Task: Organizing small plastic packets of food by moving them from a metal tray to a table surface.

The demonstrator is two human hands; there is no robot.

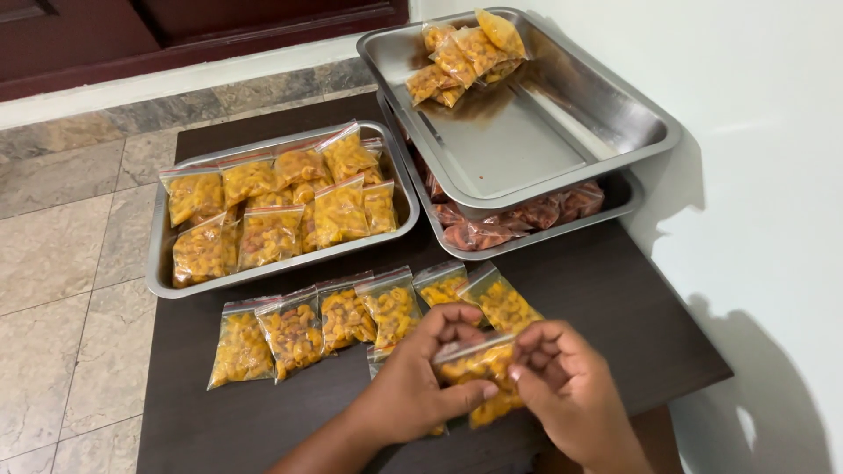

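Note:
Both my hands pinch the top of one small clear zip bag of yellow snack pieces (pixel 481 372) at the near edge of the dark table. My left hand (pixel 421 377) grips the bag's left side with thumb and fingers; my right hand (pixel 562 377) grips its right side. Just beyond my hands a row of several filled yellow bags (pixel 351 320) lies flat on the table. Another bag lies partly hidden under my left hand.
A steel tray (pixel 162 263) on the left holds several yellow bags. At the back right an upper steel tray (pixel 527 132) with a few yellow bags rests tilted on a lower tray (pixel 615 206) of reddish bags. White wall on the right, tiled floor on the left.

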